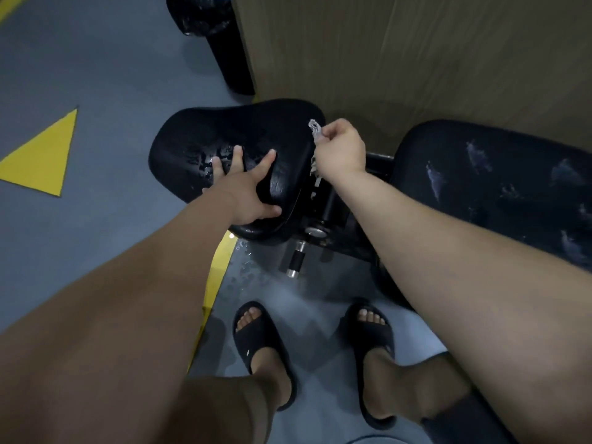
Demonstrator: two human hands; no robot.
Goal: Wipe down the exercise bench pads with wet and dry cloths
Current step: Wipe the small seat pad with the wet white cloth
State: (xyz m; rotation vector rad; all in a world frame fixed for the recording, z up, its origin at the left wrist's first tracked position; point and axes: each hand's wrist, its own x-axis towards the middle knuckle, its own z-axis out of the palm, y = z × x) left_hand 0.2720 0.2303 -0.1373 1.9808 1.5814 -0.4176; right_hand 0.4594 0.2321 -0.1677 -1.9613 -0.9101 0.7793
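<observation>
Head view: left hand (245,193) lies spread flat on seat pad (224,139); right hand (341,149) grips cloth (315,128).

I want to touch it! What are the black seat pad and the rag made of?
The seat pad looks like shiny black vinyl or fake leather: water beads on it. The rag looks like grey woven cloth, maybe cotton: frayed threads by the right hand.

A yellow triangle (45,158) marks the grey floor (80,65) far left of the right grip (341,149); black sandals (254,349) stand below it, wood panelling (416,52) above.
</observation>
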